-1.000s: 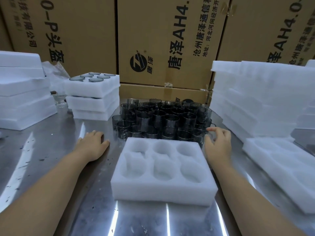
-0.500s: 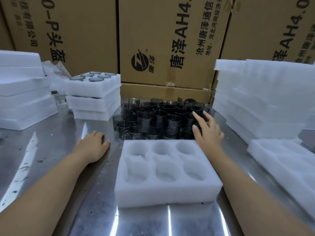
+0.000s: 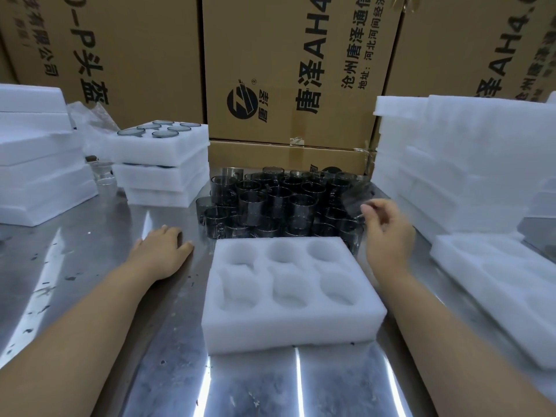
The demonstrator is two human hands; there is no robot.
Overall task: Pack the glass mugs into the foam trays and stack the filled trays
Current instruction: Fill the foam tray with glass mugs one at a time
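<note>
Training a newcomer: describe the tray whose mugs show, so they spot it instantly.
On the steel table, find the dark mugs in the middle, then the short foam stack just left of them. The tray is the top one: only it shows glass rims in its pockets.

head cam | faces forward and down | close over metal table (image 3: 75, 236) | cardboard boxes (image 3: 270, 40) behind

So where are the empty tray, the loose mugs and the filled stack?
Empty tray (image 3: 288, 329): head view, its front wall.
Mugs (image 3: 301, 206): head view, a mug in the middle of the cluster.
Filled stack (image 3: 162, 151): head view, the top tray's side wall.
</note>
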